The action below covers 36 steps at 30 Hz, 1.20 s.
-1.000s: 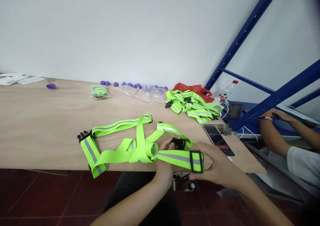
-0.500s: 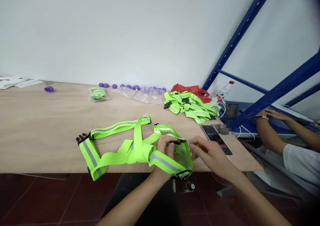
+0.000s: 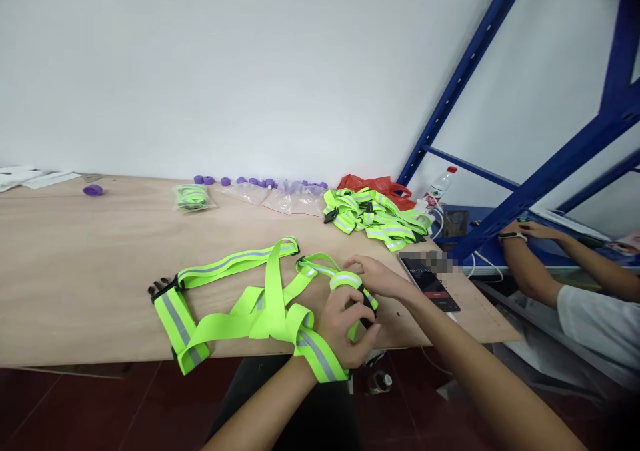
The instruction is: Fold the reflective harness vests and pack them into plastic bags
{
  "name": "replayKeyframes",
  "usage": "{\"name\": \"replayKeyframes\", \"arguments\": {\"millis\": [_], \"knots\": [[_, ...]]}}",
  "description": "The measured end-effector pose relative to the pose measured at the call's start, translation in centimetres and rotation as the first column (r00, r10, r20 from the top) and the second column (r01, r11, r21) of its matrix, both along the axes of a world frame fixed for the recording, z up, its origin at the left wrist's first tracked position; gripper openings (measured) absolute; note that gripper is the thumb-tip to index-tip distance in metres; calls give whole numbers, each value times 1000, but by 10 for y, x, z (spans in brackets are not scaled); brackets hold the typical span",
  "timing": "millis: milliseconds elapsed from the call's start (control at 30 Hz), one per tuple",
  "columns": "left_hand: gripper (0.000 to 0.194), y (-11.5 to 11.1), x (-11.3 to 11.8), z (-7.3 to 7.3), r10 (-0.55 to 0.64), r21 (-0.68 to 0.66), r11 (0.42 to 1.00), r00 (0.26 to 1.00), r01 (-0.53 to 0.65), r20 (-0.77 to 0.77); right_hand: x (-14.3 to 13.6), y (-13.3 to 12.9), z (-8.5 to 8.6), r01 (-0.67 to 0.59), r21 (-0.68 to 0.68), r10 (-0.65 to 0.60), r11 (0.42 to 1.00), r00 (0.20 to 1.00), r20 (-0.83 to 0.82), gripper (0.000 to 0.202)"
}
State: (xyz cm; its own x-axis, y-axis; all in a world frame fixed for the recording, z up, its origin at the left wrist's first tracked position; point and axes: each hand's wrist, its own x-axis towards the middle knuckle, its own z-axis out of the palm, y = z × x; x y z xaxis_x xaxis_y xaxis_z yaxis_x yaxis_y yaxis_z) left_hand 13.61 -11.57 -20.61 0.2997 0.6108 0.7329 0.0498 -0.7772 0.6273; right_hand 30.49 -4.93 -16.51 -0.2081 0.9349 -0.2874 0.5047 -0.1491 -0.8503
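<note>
Harness — one, yellow-green with grey stripes — lies on the table, nearer than the pile of matching straps and left of it. The left hand has its fingers curled closed around a loop and black buckle, hiding part of both; the right hand is bent beside that loop, though whether it grips I cannot tell. Left of the pile are one bagged bundle, clear bags, purple rolls too overlapped to count, and one purple piece farther off. Behind it sits a red bag; to its right, one bottle, a blue rack and a co-worker's two hands. One phone, nearer than the pile, shows digits beginning 00 — the bottle's red label is illegible.
</note>
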Motion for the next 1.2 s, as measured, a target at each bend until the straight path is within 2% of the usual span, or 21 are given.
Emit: {"name": "replayKeyframes", "arguments": {"millis": [67, 167, 233, 333, 433, 533, 667, 700, 767, 833, 900, 1000, 1100, 1200], "knots": [[4, 2, 2, -1, 29, 50, 998, 999, -27, -38, 2, 9, -6, -11, 39, 13, 999, 999, -52, 27], [5, 4, 2, -2, 62, 85, 995, 995, -55, -76, 10, 21, -12, 168, 80, -154, 983, 976, -152, 36], [5, 5, 0, -2, 67, 65, 996, 994, -61, -86, 17, 27, -15, 306, 105, -280, 946, 937, -209, 40], [5, 5, -2, -4, 22, -38, 999, 993, -27, -119, 29, 33, -23, 403, 144, -368, 904, 903, -222, 39], [5, 7, -6, -8, -66, -144, 989, 978, 38, -197, 41, 34, -31, 453, 193, -426, 870, 890, -164, 36], [6, 9, -12, -13, -166, -216, 972, 924, 94, -345, 54, 32, -33, 457, 274, -465, 846, 884, -39, 31], [12, 12, -23, -12, -262, -181, 964, 826, 196, -500, 70, 25, -24, 436, 395, -519, 809, 844, 131, 26], [17, 12, -26, -11, -257, -156, 966, 810, 205, -528, 71, 20, -21, 399, 432, -515, 809, 836, 191, 27], [27, 14, -30, -10, -230, -124, 973, 781, 194, -581, 68, 7, -13, 271, 461, -449, 845, 828, 335, 32], [36, 17, -34, -10, -212, -128, 977, 750, 170, -626, 60, -11, -6, 131, 387, -313, 913, 833, 456, 36], [44, 22, -36, -11, -204, -141, 979, 727, 148, -655, 48, -29, -2, 26, 270, -162, 963, 854, 495, 37], [51, 30, -38, -13, -186, -151, 982, 707, 113, -682, 35, -47, -3, -94, 223, -17, 970, 892, 451, 42], [43, 34, -40, -14, -123, -126, 991, 693, 46, -710, 33, -52, -9, -58, 224, -9, 973, 958, 288, 35], [39, 23, -49, -15, -75, -103, 995, 669, -2, -739, 40, -47, -17, 156, 131, -164, 979, 985, 54, 39]]}}
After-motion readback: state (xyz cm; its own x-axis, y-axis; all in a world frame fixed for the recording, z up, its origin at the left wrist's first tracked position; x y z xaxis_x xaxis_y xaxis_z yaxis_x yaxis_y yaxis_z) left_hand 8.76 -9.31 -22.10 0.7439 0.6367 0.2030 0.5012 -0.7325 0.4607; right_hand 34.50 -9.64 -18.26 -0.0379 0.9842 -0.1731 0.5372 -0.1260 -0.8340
